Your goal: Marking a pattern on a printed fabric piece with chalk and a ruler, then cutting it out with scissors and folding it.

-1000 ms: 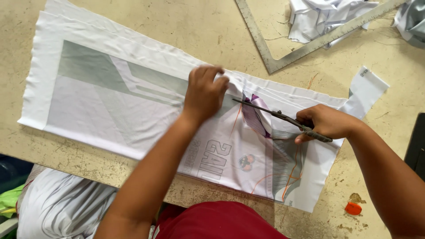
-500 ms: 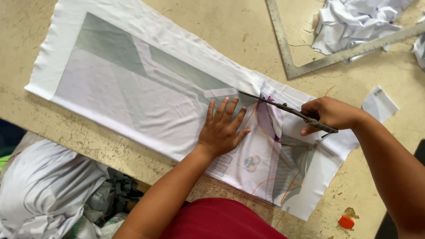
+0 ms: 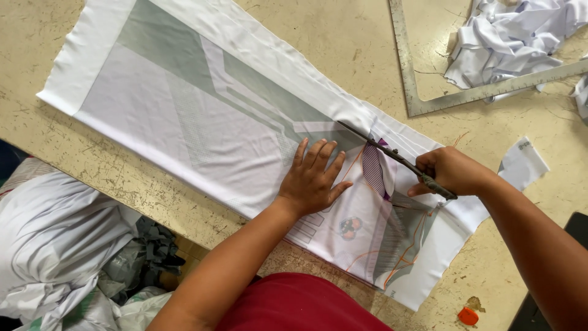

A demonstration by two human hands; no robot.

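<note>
In the head view, the printed fabric panel point(image 3: 202, 116) lay flat across the desk point(image 3: 343, 43). The left hand point(image 3: 313, 178) pressed it with fingers spread, holding nothing; just beside, the right hand point(image 3: 452, 171) gripped scissors point(image 3: 398, 160). Thin and limp, the fabric probably slid easily, best pinned near the blades.

long white fabric panel point(image 3: 202, 116) with grey-green geometric print, laid flat and diagonal on the beige table point(image 3: 343, 43). dark scissors point(image 3: 392, 156) lie along a cut near the panel's lower-right end, blades pointing up-left.
</note>
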